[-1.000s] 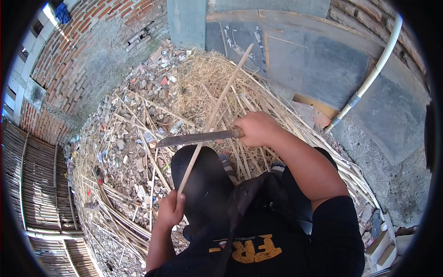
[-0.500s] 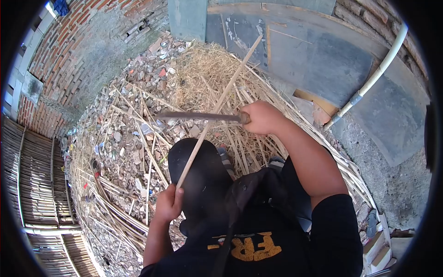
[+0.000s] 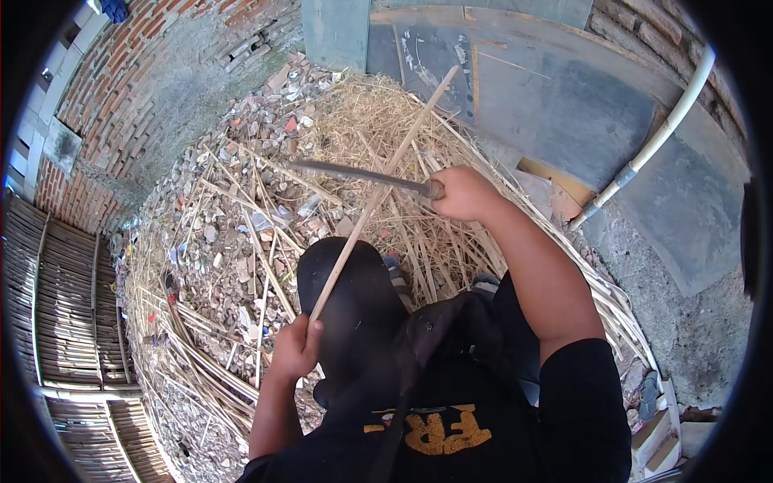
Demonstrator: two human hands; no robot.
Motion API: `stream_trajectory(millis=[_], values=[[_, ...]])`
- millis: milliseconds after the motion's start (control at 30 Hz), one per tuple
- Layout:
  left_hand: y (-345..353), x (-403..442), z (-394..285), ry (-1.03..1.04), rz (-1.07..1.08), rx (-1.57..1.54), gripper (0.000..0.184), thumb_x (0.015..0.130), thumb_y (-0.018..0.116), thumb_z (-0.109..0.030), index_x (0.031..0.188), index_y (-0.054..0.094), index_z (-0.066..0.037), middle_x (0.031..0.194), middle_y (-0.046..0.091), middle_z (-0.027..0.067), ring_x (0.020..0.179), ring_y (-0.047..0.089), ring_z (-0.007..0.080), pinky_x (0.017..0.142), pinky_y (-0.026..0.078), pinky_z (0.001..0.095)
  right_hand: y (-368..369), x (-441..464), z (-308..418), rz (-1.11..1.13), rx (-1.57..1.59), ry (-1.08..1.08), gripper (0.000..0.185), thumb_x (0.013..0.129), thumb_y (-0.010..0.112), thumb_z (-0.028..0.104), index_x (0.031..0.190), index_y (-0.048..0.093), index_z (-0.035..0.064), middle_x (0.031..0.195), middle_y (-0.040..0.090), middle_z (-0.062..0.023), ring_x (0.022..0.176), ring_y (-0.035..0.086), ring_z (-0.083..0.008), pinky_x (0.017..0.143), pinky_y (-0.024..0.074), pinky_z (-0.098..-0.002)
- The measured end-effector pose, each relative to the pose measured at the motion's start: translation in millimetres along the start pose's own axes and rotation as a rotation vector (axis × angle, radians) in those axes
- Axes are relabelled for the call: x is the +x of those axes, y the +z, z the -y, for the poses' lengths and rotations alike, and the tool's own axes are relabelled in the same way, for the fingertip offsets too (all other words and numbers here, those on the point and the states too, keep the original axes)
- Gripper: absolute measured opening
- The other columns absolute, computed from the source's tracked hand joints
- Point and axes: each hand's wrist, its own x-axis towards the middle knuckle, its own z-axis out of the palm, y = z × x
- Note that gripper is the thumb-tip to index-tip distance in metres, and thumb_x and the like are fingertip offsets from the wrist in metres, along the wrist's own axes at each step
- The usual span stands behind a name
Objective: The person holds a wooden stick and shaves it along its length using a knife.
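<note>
A person held a long stick [image 3: 411,129] in the left hand [image 3: 296,348], with the fingers wrapped around its low end and the thumb on top. The stick leaned up and away, over a round black shape [image 3: 366,282], and its far tip showed in front of a big gray board [image 3: 555,113]. The right hand [image 3: 467,195] was closed around the handle of a long knife [image 3: 346,171]. The blade pointed left and crossed the stick past its middle, but one could not tell if the two touched. Both hands were well apart. The person wore a black shirt [image 3: 523,427] with yellow letters [image 3: 459,431]. Past the hands was a heap of dry straw [image 3: 342,121], and more sticks [image 3: 431,262] lay in a mess near the feet. Broken stones [image 3: 213,233] covered the ground on the left, and a bunch of thin strips [image 3: 201,362] lay on them. A brick wall [image 3: 153,72] stood behind the stones, and a bamboo screen [image 3: 64,298] was at the far left. On the right, a pale pole [image 3: 664,133] leaned by the board.
</note>
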Motion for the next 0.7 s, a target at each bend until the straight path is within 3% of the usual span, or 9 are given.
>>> stream_trajectory(millis=[167,367,400,500,700], values=[[-7,0,-5,0.020,-0.014,0.020,0.042,0.107,0.056,-0.033,0.081,0.053,0.000,0.062,0.056,0.0256,0.061,0.060,0.0490,0.056,0.045,0.0517,4,4,-4,-0.071,0.046,0.092,0.028,0.079,0.073,0.024,0.101,0.075,0.0070,0.087,0.073,-0.0206,0.087,0.071,-0.0396,0.079,0.0562,-0.0489],[-1,3,-8,0.047,-0.011,0.077,0.040,0.106,0.058,-0.032,0.082,0.053,0.000,0.063,0.059,0.0263,0.062,0.062,0.0498,0.057,0.047,0.0535,-1,-25,39,0.035,-0.206,-0.140,0.025,0.078,0.073,0.023,0.098,0.074,0.0084,0.090,0.073,-0.0215,0.091,0.072,-0.0387,0.079,0.0562,-0.0506],[2,4,-6,0.065,-0.030,0.093,0.039,0.106,0.059,-0.031,0.082,0.053,-0.001,0.063,0.059,0.0262,0.061,0.062,0.0499,0.057,0.047,0.0538,-5,-23,42,0.090,-0.220,-0.075,0.025,0.079,0.069,0.019,0.101,0.076,0.0108,0.097,0.075,-0.0169,0.095,0.073,-0.0370,0.083,0.0574,-0.0510],[5,-1,-5,0.071,-0.060,0.134,0.037,0.105,0.061,-0.030,0.082,0.053,-0.001,0.062,0.059,0.0258,0.060,0.062,0.0501,0.056,0.047,0.0546,-8,2,5,0.077,0.067,0.109,0.023,0.079,0.069,0.019,0.099,0.075,0.0097,0.094,0.075,-0.0171,0.091,0.072,-0.0377,0.081,0.0570,-0.0504],[4,-1,0,0.086,-0.079,0.130,0.033,0.103,0.062,-0.027,0.084,0.052,-0.002,0.061,0.059,0.0253,0.060,0.063,0.0497,0.055,0.048,0.0548,1,-8,17,-0.032,0.001,0.007,0.024,0.080,0.074,0.025,0.096,0.073,0.0073,0.086,0.073,-0.0192,0.087,0.072,-0.0389,0.077,0.0559,-0.0502]])
